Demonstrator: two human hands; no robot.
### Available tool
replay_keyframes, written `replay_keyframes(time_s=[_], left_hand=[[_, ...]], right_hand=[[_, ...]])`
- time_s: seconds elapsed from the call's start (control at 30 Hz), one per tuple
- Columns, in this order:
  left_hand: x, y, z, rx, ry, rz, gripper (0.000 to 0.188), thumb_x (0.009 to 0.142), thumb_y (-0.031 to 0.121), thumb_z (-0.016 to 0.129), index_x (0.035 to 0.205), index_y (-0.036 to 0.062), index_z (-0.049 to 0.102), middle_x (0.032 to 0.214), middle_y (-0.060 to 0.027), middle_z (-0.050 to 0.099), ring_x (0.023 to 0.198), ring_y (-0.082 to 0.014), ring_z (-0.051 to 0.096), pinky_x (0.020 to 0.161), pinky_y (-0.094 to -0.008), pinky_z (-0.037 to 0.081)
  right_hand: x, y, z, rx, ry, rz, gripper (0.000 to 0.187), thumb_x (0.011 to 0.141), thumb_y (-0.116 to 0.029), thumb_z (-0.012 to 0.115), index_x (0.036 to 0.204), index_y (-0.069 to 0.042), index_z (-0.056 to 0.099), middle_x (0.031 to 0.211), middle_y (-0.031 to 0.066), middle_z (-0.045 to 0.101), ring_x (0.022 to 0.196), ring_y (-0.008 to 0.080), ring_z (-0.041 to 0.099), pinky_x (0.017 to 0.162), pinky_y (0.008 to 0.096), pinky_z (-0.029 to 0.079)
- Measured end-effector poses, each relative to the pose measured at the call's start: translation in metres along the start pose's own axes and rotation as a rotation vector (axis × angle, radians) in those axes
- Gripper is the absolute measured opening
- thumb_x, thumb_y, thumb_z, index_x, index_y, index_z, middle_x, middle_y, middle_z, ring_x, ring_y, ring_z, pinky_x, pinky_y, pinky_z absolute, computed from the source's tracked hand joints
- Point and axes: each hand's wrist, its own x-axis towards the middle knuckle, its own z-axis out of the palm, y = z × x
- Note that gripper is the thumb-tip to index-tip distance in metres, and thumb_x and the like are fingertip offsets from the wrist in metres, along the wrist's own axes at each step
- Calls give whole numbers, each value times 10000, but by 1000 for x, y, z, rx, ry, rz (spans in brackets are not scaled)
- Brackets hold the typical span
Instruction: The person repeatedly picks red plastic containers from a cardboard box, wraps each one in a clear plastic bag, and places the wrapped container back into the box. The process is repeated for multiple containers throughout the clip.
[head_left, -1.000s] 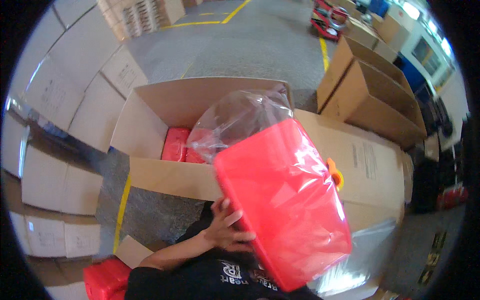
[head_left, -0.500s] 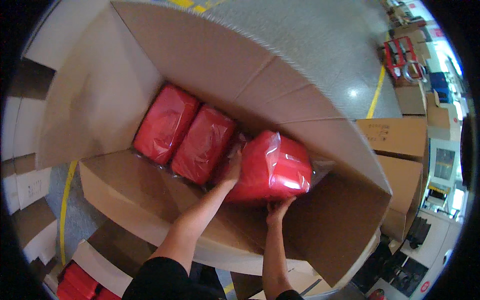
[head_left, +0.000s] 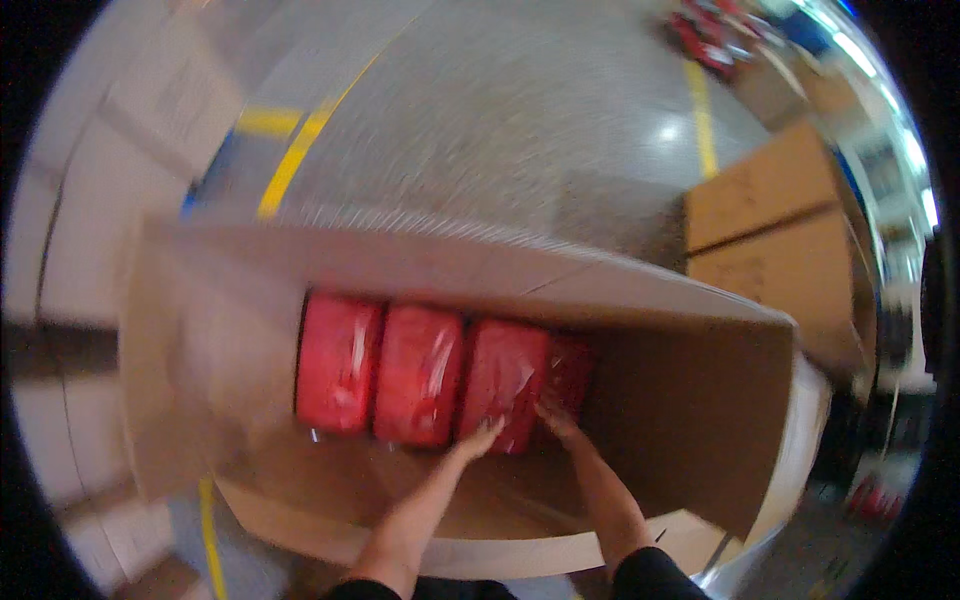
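Note:
Three red packages in clear plastic wrap stand side by side in a large open cardboard box (head_left: 680, 400): the left package (head_left: 338, 365), the middle package (head_left: 418, 375) and the right package (head_left: 505, 375). My left hand (head_left: 485, 437) lies at the near end of the right package, fingers stretched out. On the same package's right edge is my right hand (head_left: 557, 418), also with fingers extended. Motion blurs both hands a little. A darker red package (head_left: 572, 370), partly hidden, sits lower down to the right.
The box's far wall (head_left: 450, 255) rises behind the packages. More cardboard boxes (head_left: 770, 220) stand to the right, and pale cartons (head_left: 110, 230) are stacked at the left. Yellow lines (head_left: 295, 160) mark the grey floor beyond the box.
The right package has come down from a tilted position between my hands to stand beside the other two. My hands have loosened around it. The view has turned and shifted.

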Motion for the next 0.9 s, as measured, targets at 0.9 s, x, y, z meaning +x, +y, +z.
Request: replay_keyframes(time_s=[0.9], left_hand=[[-778, -245, 473, 1175, -2737, 346, 674, 926, 347, 583, 1473, 91, 284, 1543, -210, 179, 1430, -323, 200, 1138, -426, 228]], right_hand=[[-972, 69, 725, 1294, 1880, 2614, 431, 994, -409, 419, 1108, -39, 610, 1023, 159, 663, 949, 314, 625, 857, 484, 443]])
